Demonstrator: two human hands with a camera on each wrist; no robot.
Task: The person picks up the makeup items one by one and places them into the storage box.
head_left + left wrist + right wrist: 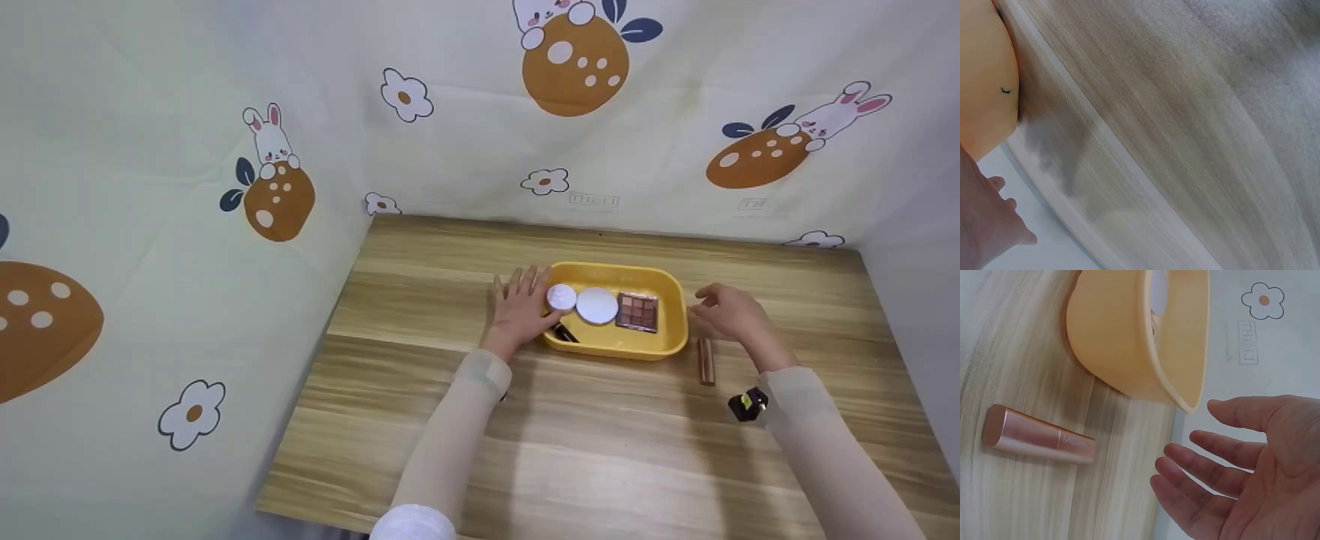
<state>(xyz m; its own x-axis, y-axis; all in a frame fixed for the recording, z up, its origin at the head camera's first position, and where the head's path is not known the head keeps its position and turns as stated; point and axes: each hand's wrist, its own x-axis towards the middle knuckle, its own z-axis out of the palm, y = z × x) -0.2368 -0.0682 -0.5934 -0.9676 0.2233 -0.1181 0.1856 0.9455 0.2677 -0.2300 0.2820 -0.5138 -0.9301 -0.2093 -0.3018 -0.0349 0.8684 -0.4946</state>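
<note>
A yellow plastic tray point(613, 350) stands on the wooden table. My left hand point(521, 311) lies at its left end, fingers spread and straight, thumb over the rim. Beside the tray's right end, my right hand point(731, 311) is held with loosely bent fingers and nothing in them. A rose-gold lipstick tube point(706, 362) lies below that hand, apart from it; in the right wrist view the tube point(1039, 437) bears lettering. Inside the tray are a small round white case point(561, 298), a larger white compact point(597, 306), an eyeshadow palette point(637, 312) and a partly hidden black tube point(564, 333).
A printed cloth point(465, 142) with rabbits and flowers hangs behind the table and on both sides. The wooden tabletop point(600, 450) extends toward me in front of the tray. A black device point(748, 405) sits at my right wrist.
</note>
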